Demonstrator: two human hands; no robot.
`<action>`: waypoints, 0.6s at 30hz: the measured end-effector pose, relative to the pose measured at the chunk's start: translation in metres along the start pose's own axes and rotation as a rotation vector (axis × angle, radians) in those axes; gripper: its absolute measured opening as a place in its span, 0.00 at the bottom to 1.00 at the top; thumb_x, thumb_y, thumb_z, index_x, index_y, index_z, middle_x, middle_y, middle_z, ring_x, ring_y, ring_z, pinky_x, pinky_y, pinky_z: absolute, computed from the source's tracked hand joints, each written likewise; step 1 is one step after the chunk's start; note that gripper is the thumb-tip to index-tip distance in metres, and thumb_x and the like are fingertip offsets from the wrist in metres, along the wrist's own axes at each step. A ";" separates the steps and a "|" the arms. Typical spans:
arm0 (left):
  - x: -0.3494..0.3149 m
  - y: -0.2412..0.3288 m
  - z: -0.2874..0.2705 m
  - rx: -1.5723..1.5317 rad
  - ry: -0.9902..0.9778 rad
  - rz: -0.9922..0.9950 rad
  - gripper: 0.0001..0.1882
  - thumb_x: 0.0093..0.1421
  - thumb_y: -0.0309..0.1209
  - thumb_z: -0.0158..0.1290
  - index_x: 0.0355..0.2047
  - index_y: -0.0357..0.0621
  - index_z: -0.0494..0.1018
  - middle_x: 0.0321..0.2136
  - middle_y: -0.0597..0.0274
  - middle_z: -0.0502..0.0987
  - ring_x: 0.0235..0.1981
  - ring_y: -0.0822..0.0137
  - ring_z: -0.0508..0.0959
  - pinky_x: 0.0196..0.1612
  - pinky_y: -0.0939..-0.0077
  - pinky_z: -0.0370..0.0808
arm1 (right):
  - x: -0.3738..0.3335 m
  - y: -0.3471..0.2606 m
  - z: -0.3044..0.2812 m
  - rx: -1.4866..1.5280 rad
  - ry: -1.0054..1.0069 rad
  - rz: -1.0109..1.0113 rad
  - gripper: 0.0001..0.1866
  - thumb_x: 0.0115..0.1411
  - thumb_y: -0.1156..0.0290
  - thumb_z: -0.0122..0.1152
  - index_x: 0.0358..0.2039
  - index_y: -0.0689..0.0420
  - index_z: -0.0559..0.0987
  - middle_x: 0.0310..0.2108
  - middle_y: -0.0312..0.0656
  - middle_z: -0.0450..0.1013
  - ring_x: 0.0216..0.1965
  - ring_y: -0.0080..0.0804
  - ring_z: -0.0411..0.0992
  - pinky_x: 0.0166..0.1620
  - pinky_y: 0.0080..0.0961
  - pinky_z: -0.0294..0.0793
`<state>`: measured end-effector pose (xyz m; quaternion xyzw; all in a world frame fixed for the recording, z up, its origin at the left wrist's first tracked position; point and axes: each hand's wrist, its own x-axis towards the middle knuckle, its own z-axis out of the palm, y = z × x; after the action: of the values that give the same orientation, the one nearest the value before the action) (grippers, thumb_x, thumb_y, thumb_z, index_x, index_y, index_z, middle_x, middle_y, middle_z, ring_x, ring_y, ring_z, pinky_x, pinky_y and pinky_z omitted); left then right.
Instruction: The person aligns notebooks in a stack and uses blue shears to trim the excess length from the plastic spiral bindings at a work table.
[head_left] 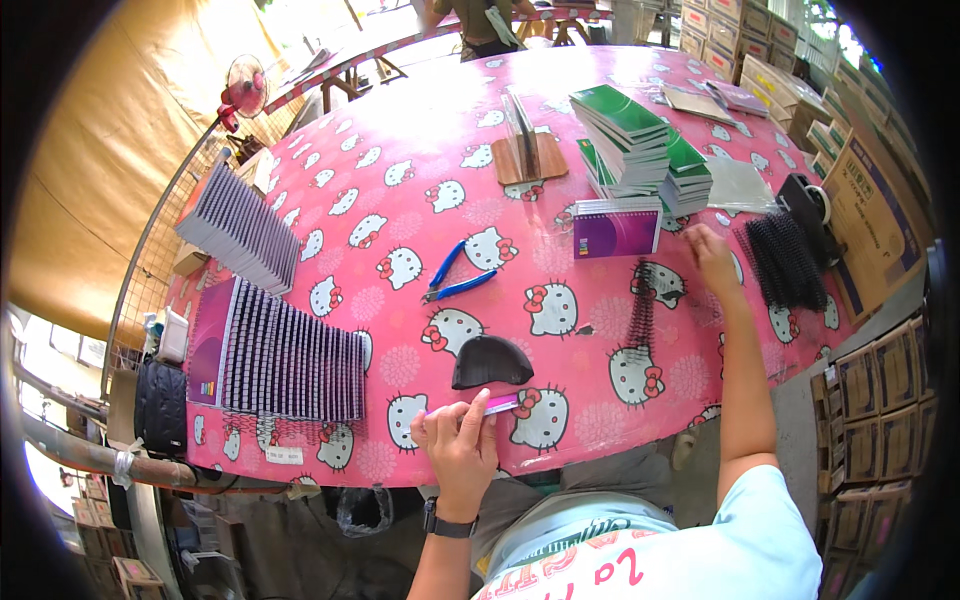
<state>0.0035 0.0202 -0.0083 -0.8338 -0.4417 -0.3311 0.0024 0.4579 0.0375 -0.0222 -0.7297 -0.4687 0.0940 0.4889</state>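
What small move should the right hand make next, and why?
Probably, move the right hand a little left to the purple notebooks, since it is close beside them, while the left hand holds a small purple thing.

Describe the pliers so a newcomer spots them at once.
Start at the big pink patterned table and find the black dome-shaped piece just beyond the left hand. Farther across and slightly left lie the pliers. Their bright blue handles, spread in a V, set them apart from that black piece.
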 end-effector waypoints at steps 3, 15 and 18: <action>0.007 0.007 0.001 0.016 -0.003 -0.046 0.22 0.49 0.46 0.62 0.42 0.50 0.77 0.31 0.66 0.69 0.38 0.64 0.69 0.54 0.56 0.53 | -0.002 0.009 -0.011 0.367 -0.017 0.330 0.18 0.68 0.54 0.45 0.41 0.55 0.75 0.18 0.29 0.65 0.16 0.14 0.60 0.19 0.14 0.58; 0.027 0.014 0.027 0.123 0.011 -0.119 0.17 0.47 0.46 0.61 0.31 0.51 0.73 0.32 0.67 0.70 0.42 0.64 0.69 0.57 0.45 0.47 | -0.096 -0.113 0.041 -0.155 -0.498 -0.139 0.19 0.63 0.55 0.51 0.45 0.56 0.76 0.34 0.45 0.74 0.38 0.38 0.73 0.43 0.34 0.71; 0.025 0.014 0.025 0.121 0.024 -0.106 0.16 0.48 0.43 0.60 0.36 0.51 0.75 0.36 0.68 0.72 0.46 0.63 0.70 0.61 0.40 0.39 | -0.095 -0.094 0.037 -0.497 -0.652 -0.170 0.17 0.63 0.57 0.51 0.44 0.55 0.77 0.40 0.49 0.74 0.41 0.46 0.73 0.45 0.41 0.71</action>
<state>0.0375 0.0378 -0.0098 -0.8035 -0.5044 -0.3135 0.0408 0.3288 -0.0057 0.0038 -0.7161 -0.6660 0.1634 0.1297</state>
